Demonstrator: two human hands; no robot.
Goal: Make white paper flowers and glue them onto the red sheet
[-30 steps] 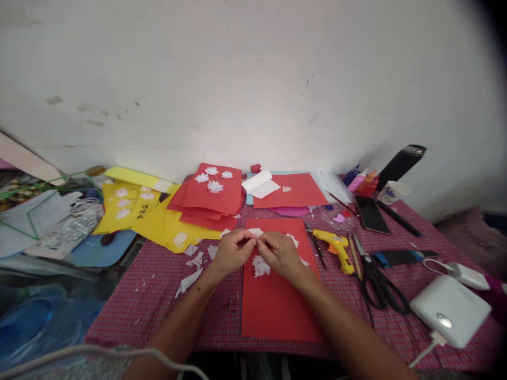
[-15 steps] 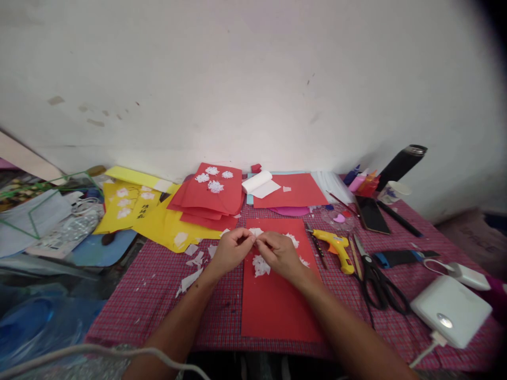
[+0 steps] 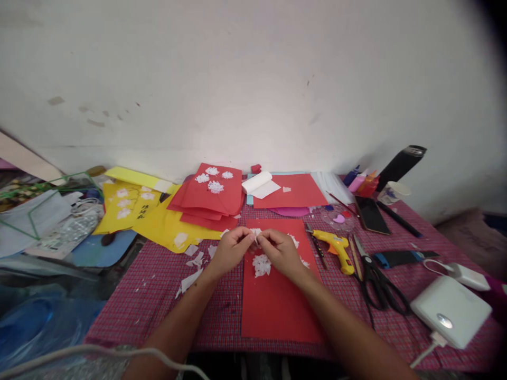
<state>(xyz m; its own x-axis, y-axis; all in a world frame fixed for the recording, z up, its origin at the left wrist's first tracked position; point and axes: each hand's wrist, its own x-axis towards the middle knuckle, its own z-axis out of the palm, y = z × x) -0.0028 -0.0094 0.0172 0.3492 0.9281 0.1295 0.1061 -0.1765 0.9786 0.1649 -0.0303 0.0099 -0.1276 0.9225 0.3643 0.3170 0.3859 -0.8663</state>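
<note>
Over the upper part of a red card (image 3: 277, 309), my left hand (image 3: 233, 250) and my right hand (image 3: 282, 253) meet with pinched fingertips. Between them is a small white piece of paper (image 3: 256, 233); its shape is partly hidden by the fingers. White crumpled paper flowers lie on the card: one (image 3: 261, 265) just below the hands, others partly covered by my right hand. Torn white paper scraps (image 3: 191, 281) are scattered on the checked cloth left of my left hand.
A yellow glue gun (image 3: 336, 248), black scissors (image 3: 376, 282) and a blue-black cutter (image 3: 400, 258) lie to the right, near a white power adapter (image 3: 451, 311). Behind are red cards with white flowers (image 3: 216, 187) and a white paper roll (image 3: 257, 182). Yellow cards (image 3: 127, 208) lie left.
The fingertips have shifted slightly, and more of the white paper shows between them. Everything else on the table stays where it was.
</note>
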